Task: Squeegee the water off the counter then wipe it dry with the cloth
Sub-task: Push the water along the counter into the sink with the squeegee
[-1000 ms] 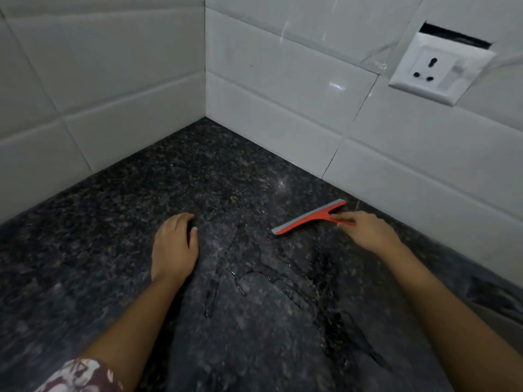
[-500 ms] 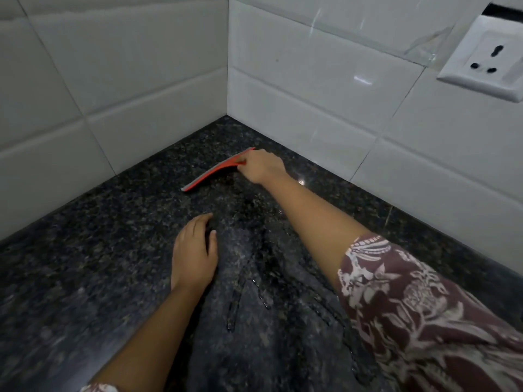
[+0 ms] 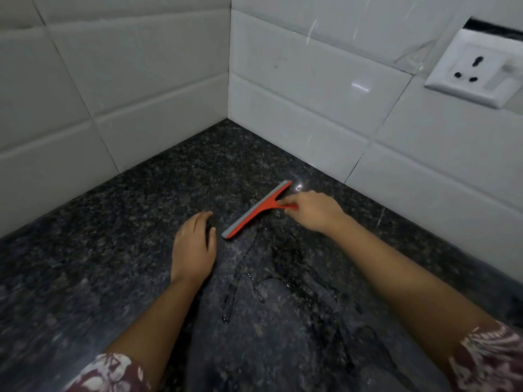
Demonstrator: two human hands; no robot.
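Observation:
A red squeegee (image 3: 256, 211) with a grey rubber blade lies with its blade on the dark speckled granite counter (image 3: 113, 250), angled from lower left to upper right. My right hand (image 3: 314, 211) grips its short red handle. My left hand (image 3: 194, 247) rests flat on the counter, palm down, just left of the blade's lower end. A film of water (image 3: 283, 287) with rivulets spreads on the counter below the squeegee, between my forearms. No cloth is in view.
White tiled walls (image 3: 141, 80) meet in a corner behind the counter. A white wall socket (image 3: 478, 72) sits on the right wall, upper right.
My right hand has pulled the squeegee back from near the wall corner toward me and to the right. My left hand has stayed flat on the counter.

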